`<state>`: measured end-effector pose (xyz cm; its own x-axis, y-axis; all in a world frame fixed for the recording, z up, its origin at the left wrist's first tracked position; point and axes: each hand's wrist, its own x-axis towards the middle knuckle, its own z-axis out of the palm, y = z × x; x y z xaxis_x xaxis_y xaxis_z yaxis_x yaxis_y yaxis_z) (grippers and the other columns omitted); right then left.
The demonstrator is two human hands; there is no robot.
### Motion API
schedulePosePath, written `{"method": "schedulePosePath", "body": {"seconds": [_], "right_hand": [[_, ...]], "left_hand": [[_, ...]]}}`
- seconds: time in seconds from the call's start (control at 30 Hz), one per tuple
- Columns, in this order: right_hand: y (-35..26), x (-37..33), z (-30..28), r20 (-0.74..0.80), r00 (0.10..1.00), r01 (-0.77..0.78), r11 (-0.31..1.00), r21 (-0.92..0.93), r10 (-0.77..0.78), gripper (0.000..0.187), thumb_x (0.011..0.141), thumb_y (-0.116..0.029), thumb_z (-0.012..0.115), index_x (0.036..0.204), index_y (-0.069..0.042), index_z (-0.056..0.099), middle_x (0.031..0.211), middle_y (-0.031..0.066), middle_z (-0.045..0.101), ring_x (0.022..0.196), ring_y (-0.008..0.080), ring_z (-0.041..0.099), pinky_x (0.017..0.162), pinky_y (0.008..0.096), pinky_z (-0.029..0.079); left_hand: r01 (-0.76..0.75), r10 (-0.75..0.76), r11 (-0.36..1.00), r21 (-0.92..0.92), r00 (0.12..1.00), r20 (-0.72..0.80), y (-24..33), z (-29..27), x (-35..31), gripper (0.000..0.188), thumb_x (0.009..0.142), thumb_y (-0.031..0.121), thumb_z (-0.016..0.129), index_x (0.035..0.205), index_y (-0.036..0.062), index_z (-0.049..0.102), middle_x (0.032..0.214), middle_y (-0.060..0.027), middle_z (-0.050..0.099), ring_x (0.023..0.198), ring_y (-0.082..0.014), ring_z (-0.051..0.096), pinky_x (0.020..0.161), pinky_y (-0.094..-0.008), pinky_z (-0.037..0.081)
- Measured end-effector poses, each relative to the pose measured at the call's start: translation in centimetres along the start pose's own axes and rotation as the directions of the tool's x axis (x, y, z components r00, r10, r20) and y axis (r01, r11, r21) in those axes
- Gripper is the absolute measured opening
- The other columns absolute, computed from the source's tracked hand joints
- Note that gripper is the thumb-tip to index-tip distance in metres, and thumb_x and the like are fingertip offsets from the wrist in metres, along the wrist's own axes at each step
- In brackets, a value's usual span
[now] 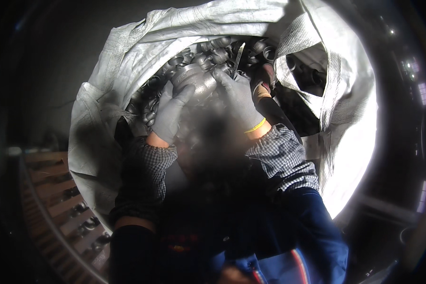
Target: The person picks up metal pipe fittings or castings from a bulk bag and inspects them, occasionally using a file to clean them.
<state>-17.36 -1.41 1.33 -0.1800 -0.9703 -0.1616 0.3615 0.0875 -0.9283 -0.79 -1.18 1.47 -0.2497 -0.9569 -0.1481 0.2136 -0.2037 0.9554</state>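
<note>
A large grey metal pipe fitting with a round collar is held between my two gloved hands, above a heap of smaller fittings. My left hand, in a grey glove, curls round its left side, thumb on top. My right hand, in a grey glove with a yellow cuff edge, grips the right side. A thin flat metal strip-like tool sticks up beside my right fingers; whether they hold it, I cannot tell. A dark blur covers the lower middle, hiding the fitting's near end.
A big white woven bulk bag with wide lifting straps surrounds the heap of grey pipe fittings. Just right of my right hand is a reddish-brown glove or hand with a dark sleeve. Wooden slats with fittings between them lie at lower left.
</note>
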Motion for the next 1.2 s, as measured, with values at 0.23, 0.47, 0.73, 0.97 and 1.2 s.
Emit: {"method": "schedulePosePath", "body": {"seconds": [0.23, 0.47, 0.73, 0.97, 1.2], "right_hand": [[-1.4, -0.4, -0.4, 0.046, 0.998, -0.027, 0.998, -0.055, 0.029, 0.017, 0.088, -0.023, 0.062, 0.086, -0.006, 0.063, 0.066, -0.0017, 0.054, 0.054, 0.0054, 0.048, 0.047, 0.0205, 0.036], [-1.5, 0.7, -1.9, 0.071, 0.989, -0.13, 0.991, -0.04, 0.133, 0.015, 0.086, -0.022, 0.065, 0.083, -0.009, 0.059, 0.059, -0.0037, 0.048, 0.046, 0.0054, 0.042, 0.041, 0.0196, 0.031], [-1.2, 0.3, -1.7, 0.095, 0.994, -0.036, 0.991, -0.131, 0.048, 0.015, 0.083, -0.022, 0.068, 0.079, -0.009, 0.06, 0.056, -0.0041, 0.049, 0.043, 0.0042, 0.041, 0.038, 0.0186, 0.03], [-1.6, -0.2, -1.1, 0.1, 0.987, -0.11, 0.98, -0.164, 0.128, 0.018, 0.089, -0.025, 0.062, 0.089, -0.007, 0.062, 0.061, -0.0055, 0.045, 0.051, 0.0038, 0.038, 0.044, 0.0201, 0.029], [-1.0, -0.2, -1.3, 0.116, 0.987, -0.093, 0.98, -0.173, 0.114, 0.027, 0.092, -0.028, 0.055, 0.092, -0.003, 0.064, 0.056, -0.005, 0.045, 0.049, 0.0048, 0.038, 0.044, 0.0207, 0.029]], "left_hand": [[-0.132, 0.139, 0.988, -0.078, 0.985, 0.106, -0.4, -0.5, 0.8, 0.059, 0.083, 0.003, 0.062, 0.136, 0.0006, 0.036, 0.124, -0.0102, 0.052, 0.112, -0.0193, 0.053, 0.096, -0.0321, 0.045], [-0.145, 0.185, 0.957, -0.25, 0.972, 0.144, 0.2, -1.7, 0.7, 0.065, 0.082, -0.006, 0.059, 0.14, -0.0019, 0.03, 0.123, -0.0131, 0.052, 0.106, -0.019, 0.057, 0.091, -0.0302, 0.048], [-0.122, 0.154, 0.95, -0.286, 0.984, 0.093, -0.4, -2.1, 1.1, 0.054, 0.085, -0.004, 0.055, 0.136, -0.0019, 0.037, 0.122, -0.0117, 0.053, 0.107, -0.0175, 0.056, 0.089, -0.0276, 0.048], [-0.117, 0.079, 0.94, -0.32, 0.989, -0.129, -0.1, -2.7, 1.7, 0.035, 0.089, 0.004, 0.055, 0.124, 0.0026, 0.052, 0.11, -0.0074, 0.061, 0.083, -0.01, 0.06, 0.062, -0.0187, 0.048], [-0.122, 0.079, 0.956, -0.266, 0.983, -0.166, -0.2, -3.7, 1.9, 0.028, 0.095, 0.007, 0.046, 0.122, -0.002, 0.05, 0.115, -0.0133, 0.056, 0.106, -0.0184, 0.056, 0.093, -0.0332, 0.048]]}}
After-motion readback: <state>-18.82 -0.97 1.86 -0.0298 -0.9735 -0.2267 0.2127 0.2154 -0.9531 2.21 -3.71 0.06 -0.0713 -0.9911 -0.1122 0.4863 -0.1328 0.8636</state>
